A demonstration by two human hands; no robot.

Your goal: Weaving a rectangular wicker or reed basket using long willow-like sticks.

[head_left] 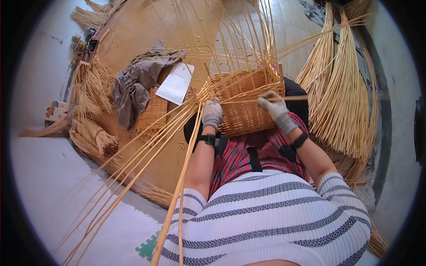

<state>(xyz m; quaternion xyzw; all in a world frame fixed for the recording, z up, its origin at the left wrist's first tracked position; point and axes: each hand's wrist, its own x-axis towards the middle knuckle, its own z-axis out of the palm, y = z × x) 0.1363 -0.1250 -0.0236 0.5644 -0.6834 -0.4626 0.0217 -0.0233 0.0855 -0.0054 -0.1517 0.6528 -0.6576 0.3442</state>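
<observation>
A rectangular woven wicker basket [242, 116] rests on my lap, with tall upright rods [268, 35] rising from it. My left hand [211, 111], in a pale grey glove, is closed around rods at the basket's left corner, where long loose rods [151, 145] fan down toward the lower left. My right hand [276, 111], also gloved, grips a pale horizontal rod [297, 98] near the basket's right end, level with its top section.
Large willow rod bundles [337, 102] lie at my right, more bundles [91, 93] at my left. A crumpled grey cloth [131, 86], white sheet [173, 84] and flat wicker piece [153, 111] sit left of the basket. A green foam mat [146, 246] shows below.
</observation>
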